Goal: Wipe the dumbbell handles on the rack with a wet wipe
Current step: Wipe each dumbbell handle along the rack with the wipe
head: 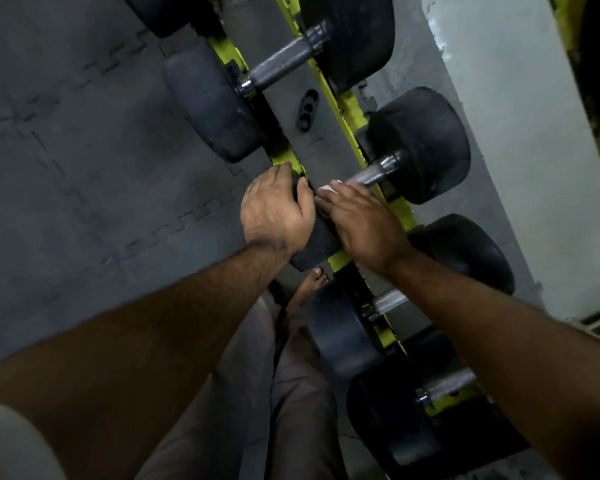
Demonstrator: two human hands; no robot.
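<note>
- Rack (349, 109) of yellow-green rails, running from top left to bottom right, with at least four black dumbbells in sight.
- Left hand (274, 209) curled over near head (312, 244) of second dumbbell, fingers wrapped over its top edge; steadying grip, by the look of it.
- Right hand (361, 220) laid on handle (371, 174) of same dumbbell, fingers extended along bar, pressing white wet wipe (326, 189) against it; only a small corner of wipe showing near fingertips.
- Far head (426, 143) of that dumbbell seated on rear rail, bare steel visible between it and fingertips.
- Wiping apparently mid-stroke on this handle: near part covered by palm, far end not yet reached by wipe.
- Top dumbbell handle (281, 64) uncovered; no telling from its sheen whether already wiped.
- Two lower handles, third handle (388, 301) and fourth handle (447, 382), untouched by hands at present; likewise impossible to judge clean or not.
- Likely state: one handle in progress, at least some others left.
- Bare foot (312, 282) and grey trouser leg below hands, on dark floor mat (84, 150).
</note>
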